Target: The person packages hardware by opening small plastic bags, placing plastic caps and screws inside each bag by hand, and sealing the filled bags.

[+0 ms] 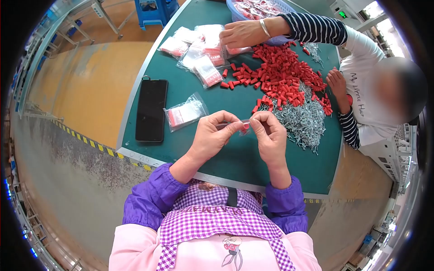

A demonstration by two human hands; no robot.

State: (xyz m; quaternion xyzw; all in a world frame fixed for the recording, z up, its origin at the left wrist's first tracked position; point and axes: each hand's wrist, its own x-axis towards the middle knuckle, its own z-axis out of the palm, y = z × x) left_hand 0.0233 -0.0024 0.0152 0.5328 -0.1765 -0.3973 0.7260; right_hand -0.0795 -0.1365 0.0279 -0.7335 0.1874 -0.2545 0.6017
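Between my two hands, just above the near part of the green table, is a small clear plastic bag point(244, 128) with something red inside. My left hand point(216, 133) pinches one side of its top edge, thumb against forefinger. On the other side, my right hand point(270, 135) pinches the bag in the same way. A stack of small zip bags point(186, 113) lies beyond my left hand. Close to my right hand spreads a heap of metal screws point(300, 119), with a pile of red plastic caps point(285, 67) beyond it.
A black phone point(151, 110) lies on the green table point(199, 165) at the left. Filled bags point(205, 67) are piled farther back, near a blue basket point(289, 7). At the right sits a co-worker, whose hand point(242, 34) reaches over the bags. A blue stool point(156, 13) stands behind.
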